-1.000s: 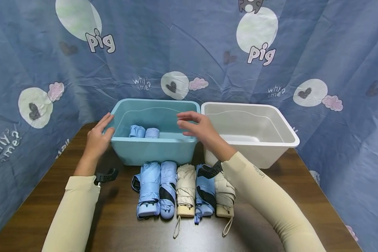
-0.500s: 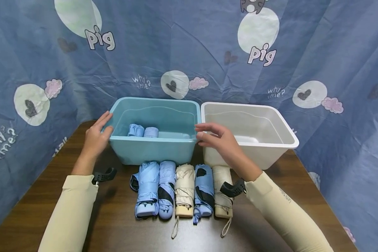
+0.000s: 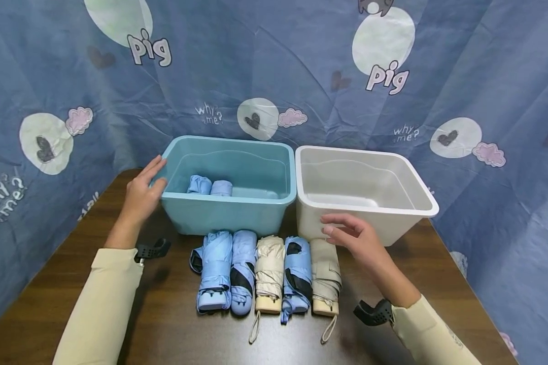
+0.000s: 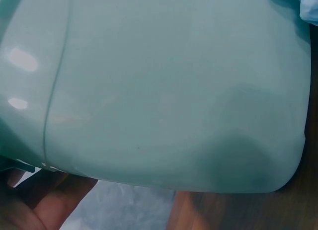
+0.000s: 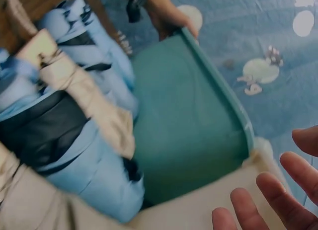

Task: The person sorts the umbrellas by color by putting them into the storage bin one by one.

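My left hand (image 3: 141, 195) touches the left end of the teal bin (image 3: 224, 215), its fingers extended along the rim. The left wrist view shows the bin's wall (image 4: 169, 101) and part of that hand at lower left. Holding nothing, my right hand (image 3: 353, 238) hovers before the white bin (image 3: 307, 220) with loosely bent fingers. Several folded umbrellas lie side by side in front of the bins. From the left come two blue umbrellas (image 3: 215, 268), a beige umbrella (image 3: 269, 268), another blue umbrella (image 3: 298, 261) and a second beige umbrella (image 3: 326, 268), nearest my right hand.
Two rolled blue bundles (image 3: 221, 188) show inside the teal bin, partly hidden by its front wall. Both bins stand side by side on a brown wooden table (image 3: 173, 324). A blue printed curtain (image 3: 274, 61) hangs right behind them.
My right hand has drawn back from over the teal bin, moving right and nearer to me, to the front of the white bin. My left hand stays at the teal rim.
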`<state>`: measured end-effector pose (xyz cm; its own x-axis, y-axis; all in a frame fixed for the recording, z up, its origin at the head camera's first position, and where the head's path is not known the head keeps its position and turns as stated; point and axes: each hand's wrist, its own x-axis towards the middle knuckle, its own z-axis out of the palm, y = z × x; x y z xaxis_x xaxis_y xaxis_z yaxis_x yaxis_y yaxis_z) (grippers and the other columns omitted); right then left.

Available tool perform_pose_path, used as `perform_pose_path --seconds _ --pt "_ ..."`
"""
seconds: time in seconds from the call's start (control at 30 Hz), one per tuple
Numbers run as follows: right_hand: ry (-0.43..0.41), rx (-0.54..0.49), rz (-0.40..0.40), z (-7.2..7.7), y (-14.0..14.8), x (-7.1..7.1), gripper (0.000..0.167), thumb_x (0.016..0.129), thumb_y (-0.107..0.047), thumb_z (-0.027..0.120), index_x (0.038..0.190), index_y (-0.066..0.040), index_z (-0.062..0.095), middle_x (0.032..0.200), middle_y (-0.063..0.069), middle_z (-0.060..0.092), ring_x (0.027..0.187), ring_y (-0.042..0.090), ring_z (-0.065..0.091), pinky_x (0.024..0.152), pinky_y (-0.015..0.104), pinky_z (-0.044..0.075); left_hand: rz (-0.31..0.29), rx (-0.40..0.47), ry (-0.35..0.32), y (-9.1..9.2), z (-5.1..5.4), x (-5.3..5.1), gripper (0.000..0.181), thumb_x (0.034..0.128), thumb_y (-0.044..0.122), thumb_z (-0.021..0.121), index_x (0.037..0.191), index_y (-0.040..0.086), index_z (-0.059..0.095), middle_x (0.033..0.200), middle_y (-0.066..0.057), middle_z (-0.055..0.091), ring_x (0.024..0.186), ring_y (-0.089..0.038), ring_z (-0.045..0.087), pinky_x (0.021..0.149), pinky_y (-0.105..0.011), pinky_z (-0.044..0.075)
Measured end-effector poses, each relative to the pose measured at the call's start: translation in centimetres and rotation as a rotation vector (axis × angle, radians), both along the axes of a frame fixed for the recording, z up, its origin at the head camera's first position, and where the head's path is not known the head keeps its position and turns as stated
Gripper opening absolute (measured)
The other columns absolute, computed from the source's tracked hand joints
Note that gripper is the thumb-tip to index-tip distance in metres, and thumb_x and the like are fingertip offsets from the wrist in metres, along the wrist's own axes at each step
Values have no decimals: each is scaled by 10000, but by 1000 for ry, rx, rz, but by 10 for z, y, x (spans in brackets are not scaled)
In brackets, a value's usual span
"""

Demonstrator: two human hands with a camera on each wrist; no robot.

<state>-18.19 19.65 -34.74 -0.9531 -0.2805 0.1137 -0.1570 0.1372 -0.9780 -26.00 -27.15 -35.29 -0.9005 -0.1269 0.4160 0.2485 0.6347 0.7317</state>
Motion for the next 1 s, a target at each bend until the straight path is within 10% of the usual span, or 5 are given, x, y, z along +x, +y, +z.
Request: perform_pose_path --seconds 0.43,1.0 --pt "-79 35 -98 -46 26 13 411 919 -122 649 1264 85 564 1309 270 523 1117 348 590 858 445 525 -3 4 -18 0 0 1 492 959 180 455 1445 107 459 1534 -11 358 1421 -240 276 1129 -497 224" --pt "-222 170 -153 -79 27 18 656 886 -164 694 1467 -122 391 1343 304 433 1027 322 591 721 401 562 -16 27 -25 1 -1 0 497 961 195 449 1451 109 450 1542 -11 343 1429 -233 259 1139 -495 197"
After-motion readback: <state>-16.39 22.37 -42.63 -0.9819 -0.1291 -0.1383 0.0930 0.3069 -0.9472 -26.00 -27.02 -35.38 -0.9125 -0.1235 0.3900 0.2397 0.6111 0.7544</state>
